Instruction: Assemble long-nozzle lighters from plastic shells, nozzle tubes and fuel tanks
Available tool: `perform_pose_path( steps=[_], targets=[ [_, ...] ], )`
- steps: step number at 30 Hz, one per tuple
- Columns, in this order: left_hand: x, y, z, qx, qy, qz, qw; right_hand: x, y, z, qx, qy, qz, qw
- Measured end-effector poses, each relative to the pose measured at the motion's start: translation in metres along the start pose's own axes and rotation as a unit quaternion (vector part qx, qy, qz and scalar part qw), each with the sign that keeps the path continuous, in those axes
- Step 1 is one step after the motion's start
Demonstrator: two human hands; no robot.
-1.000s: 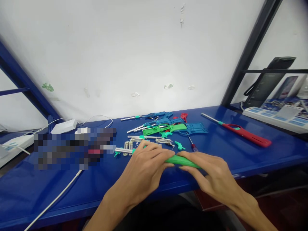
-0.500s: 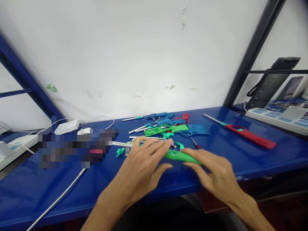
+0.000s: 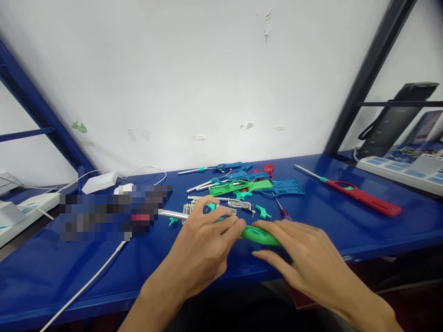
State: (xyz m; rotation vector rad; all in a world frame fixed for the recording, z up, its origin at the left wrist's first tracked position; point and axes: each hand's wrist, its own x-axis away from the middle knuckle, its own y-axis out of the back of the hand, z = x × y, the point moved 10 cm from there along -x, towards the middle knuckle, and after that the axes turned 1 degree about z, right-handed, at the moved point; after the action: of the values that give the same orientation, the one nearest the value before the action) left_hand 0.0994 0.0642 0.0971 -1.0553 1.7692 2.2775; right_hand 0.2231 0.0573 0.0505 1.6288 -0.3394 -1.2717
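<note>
A green long-nosed lighter (image 3: 259, 234) lies across both my hands above the near side of the table, its metal tube pointing left. My left hand (image 3: 206, 246) is closed round its front part, fingers bent over the top. At the handle end, my right hand (image 3: 306, 253) has its fingers over the green casing, with the thumb below and partly apart. My palm hides the rear tip of the handle. Just beyond the hands lie teal triggers (image 3: 263, 212), small metal-and-clear inner parts (image 3: 241, 205) and a screwdriver (image 3: 285, 214).
Open blue casings (image 3: 285, 186), a green casing half (image 3: 256, 186) and red casing pieces (image 3: 269, 170) are piled near the wall. A red lighter (image 3: 365, 198) rests at right. Power strips (image 3: 391, 173) stand on both sides; a white cable (image 3: 86, 283) crosses the left.
My left fingers have curled more tightly round the lighter's front. My right thumb has moved away from the handle, and the handle has shifted slightly. The view has shifted a little.
</note>
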Motion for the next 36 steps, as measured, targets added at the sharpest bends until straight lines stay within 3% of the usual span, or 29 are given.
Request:
perform_pose_path(
  steps=[5, 14, 18, 20, 22, 23, 25, 26, 27, 29, 31, 36],
  targets=[
    [-0.001, 0.0, -0.009, 0.0, -0.003, -0.001, 1.0, -0.009, 0.006, 0.019, 0.026, 0.049, -0.033, 0.998],
    [0.001, -0.003, 0.003, 0.026, 0.018, -0.016, 0.999, -0.011, 0.003, 0.013, 0.029, 0.083, -0.046, 0.995],
    [0.002, 0.028, -0.002, -0.013, 0.028, -0.063, 0.998, -0.021, 0.006, -0.002, -0.001, 0.069, -0.058, 0.996],
    [0.006, 0.057, -0.006, -0.013, 0.031, -0.155, 0.987, -0.026, 0.012, -0.014, -0.008, 0.038, -0.089, 0.995],
    [0.012, 0.074, 0.002, 0.037, 0.072, -0.227, 0.97, -0.028, 0.018, -0.025, -0.027, -0.005, -0.122, 0.992],
    [0.013, 0.069, 0.013, 0.083, 0.12, -0.225, 0.963, -0.029, 0.02, -0.03, -0.047, -0.031, -0.136, 0.989],
    [0.014, 0.036, 0.042, 0.208, 0.25, -0.153, 0.933, -0.03, 0.02, -0.036, -0.111, -0.088, -0.144, 0.979],
    [0.016, 0.012, 0.053, 0.282, 0.311, -0.102, 0.902, -0.03, 0.016, -0.036, -0.154, -0.114, -0.131, 0.973],
    [0.019, -0.004, 0.06, 0.354, 0.348, -0.087, 0.863, -0.031, 0.01, -0.034, -0.2, -0.134, -0.109, 0.964],
    [0.017, -0.025, 0.06, 0.483, 0.354, -0.084, 0.796, -0.031, -0.005, -0.02, -0.294, -0.154, -0.055, 0.942],
    [0.011, -0.032, 0.055, 0.563, 0.325, -0.087, 0.755, -0.029, -0.016, -0.003, -0.37, -0.159, -0.022, 0.915],
    [0.01, -0.024, 0.052, 0.622, 0.297, -0.109, 0.716, -0.014, -0.041, 0.018, -0.475, -0.198, 0.039, 0.856]
  ],
)
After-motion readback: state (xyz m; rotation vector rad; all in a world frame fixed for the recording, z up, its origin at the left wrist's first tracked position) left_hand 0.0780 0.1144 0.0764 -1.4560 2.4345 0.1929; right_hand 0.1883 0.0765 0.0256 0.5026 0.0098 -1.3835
